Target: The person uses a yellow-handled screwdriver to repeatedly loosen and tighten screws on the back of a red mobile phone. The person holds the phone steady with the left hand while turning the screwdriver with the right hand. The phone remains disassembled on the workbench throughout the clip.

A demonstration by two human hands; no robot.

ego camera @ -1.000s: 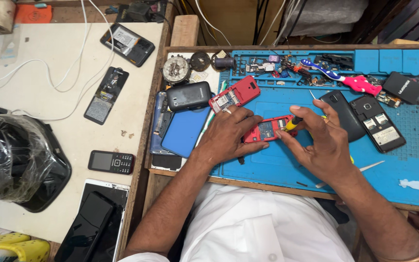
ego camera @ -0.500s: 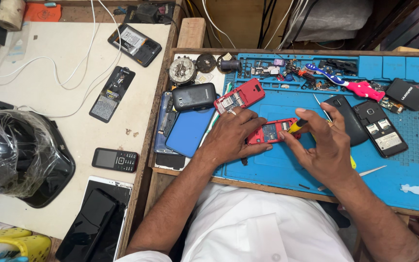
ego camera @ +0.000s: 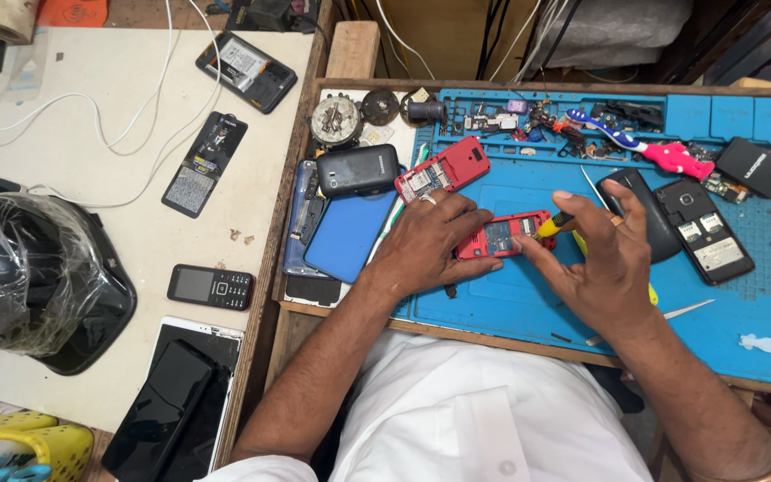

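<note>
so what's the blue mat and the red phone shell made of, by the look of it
blue mat: likely silicone or rubber, matte, with moulded compartments along the top.
red phone shell under the left hand: probably plastic, smooth, slightly glossy.

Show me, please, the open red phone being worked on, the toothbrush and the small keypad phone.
Red phone [ego camera: 499, 236], head view: on its exposed inside.
Toothbrush [ego camera: 671, 158], head view: on its pink handle.
Keypad phone [ego camera: 211, 286], head view: where screen meets keypad.

Head camera looks steeply down, close over the blue mat [ego camera: 528, 303] (single view).
</note>
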